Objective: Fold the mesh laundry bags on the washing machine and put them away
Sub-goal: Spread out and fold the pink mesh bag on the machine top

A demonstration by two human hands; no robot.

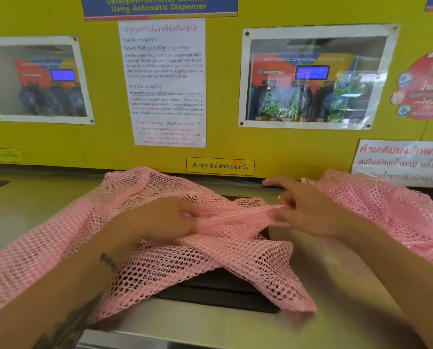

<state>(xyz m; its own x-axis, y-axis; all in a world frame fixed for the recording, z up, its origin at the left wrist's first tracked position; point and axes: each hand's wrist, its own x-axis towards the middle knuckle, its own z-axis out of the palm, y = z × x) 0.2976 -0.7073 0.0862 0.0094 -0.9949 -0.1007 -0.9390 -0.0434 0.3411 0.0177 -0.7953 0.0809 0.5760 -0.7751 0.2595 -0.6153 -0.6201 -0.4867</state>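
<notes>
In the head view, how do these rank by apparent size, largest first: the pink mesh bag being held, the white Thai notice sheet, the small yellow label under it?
1. Pink mesh bag, though nearness inflates it.
2. White notice sheet.
3. Yellow label.

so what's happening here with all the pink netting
A person is working on a pink mesh laundry bag spread over the top of a washing machine. The left hand and the right hand each pinch one end of a bunched strip of the mesh and hold it stretched between them. The bag is still loose and rumpled, not yet folded flat. More pink mesh lies heaped to the right, against the yellow wall.
</notes>
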